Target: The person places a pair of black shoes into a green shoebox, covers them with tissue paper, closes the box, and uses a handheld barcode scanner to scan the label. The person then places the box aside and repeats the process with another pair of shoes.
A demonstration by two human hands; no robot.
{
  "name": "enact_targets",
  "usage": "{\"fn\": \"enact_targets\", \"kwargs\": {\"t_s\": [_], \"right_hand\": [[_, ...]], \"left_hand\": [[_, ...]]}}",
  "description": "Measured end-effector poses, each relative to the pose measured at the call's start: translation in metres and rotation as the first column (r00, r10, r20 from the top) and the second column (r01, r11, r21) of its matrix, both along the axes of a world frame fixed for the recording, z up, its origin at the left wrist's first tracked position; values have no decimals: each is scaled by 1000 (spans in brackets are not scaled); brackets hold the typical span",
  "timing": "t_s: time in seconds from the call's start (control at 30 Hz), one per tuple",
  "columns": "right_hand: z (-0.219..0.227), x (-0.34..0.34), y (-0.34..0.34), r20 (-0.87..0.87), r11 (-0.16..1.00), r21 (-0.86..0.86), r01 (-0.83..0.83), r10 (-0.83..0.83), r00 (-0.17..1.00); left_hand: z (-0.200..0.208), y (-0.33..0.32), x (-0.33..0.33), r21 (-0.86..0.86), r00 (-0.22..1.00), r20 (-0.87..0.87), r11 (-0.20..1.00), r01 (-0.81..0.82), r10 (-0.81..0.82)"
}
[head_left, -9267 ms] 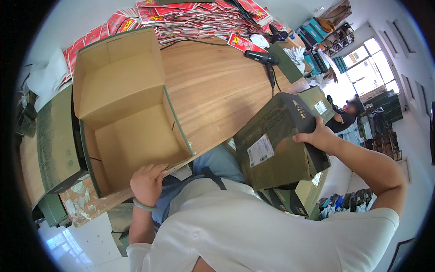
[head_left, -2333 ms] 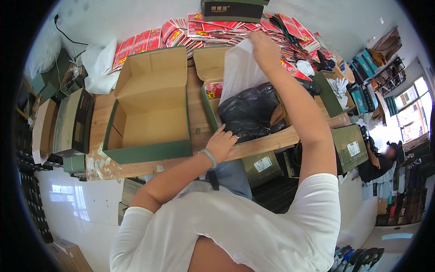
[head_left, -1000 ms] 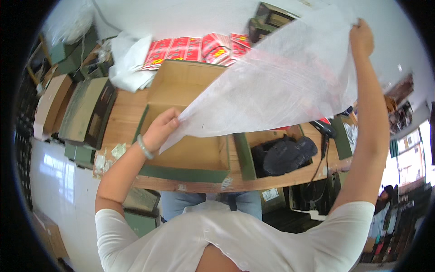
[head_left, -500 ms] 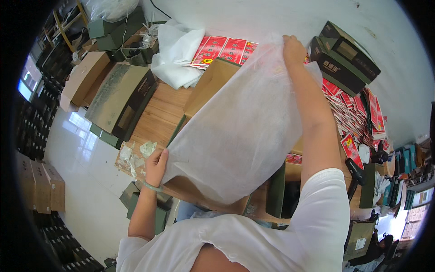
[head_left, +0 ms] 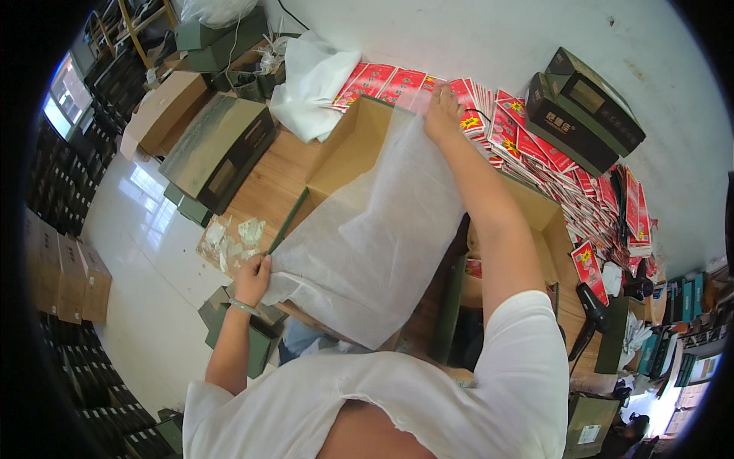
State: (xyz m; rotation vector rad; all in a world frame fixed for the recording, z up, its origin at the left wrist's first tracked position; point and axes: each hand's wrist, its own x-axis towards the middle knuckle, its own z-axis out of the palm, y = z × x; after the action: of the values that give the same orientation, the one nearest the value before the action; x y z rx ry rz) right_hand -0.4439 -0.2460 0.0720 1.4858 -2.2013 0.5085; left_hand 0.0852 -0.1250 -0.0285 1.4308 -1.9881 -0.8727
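Note:
A thin, translucent white sheet [head_left: 367, 229] is stretched over an open green box with a tan lining [head_left: 348, 145]. Its near left edge is pinched in my left hand [head_left: 252, 280], beside the box's near left corner. My right hand [head_left: 443, 116] grips the sheet at its far end, above red printed packets [head_left: 401, 86]. The sheet covers most of the box's inside, so I cannot see what lies there. To the right, partly under my right forearm, stands a second open green box [head_left: 533, 214] with something dark in it.
Red packets [head_left: 566, 187] lie heaped along the wall. Closed dark boxes [head_left: 585, 115] are stacked at far right, near a black hair dryer [head_left: 592, 310]. At left are a large box [head_left: 218, 153], white cloth [head_left: 310, 84] and torn scraps [head_left: 237, 237] on the wooden table [head_left: 267, 180].
My right hand has moved left and down, bringing the sheet's far end lower over the box. My left hand has shifted slightly left. More of the box and packets shows.

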Motion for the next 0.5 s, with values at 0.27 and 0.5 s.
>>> {"fn": "enact_targets", "kwargs": {"t_s": [0.27,0.5], "right_hand": [[-10,174,164,12,838,420,-349,379,925],[-78,215,152,314,854,402,-331,211,926]], "left_hand": [[-5,91,-25,-14,995,-91,999,38,-39],[6,122,-37,66,955,-292,995,81,-58]]}}
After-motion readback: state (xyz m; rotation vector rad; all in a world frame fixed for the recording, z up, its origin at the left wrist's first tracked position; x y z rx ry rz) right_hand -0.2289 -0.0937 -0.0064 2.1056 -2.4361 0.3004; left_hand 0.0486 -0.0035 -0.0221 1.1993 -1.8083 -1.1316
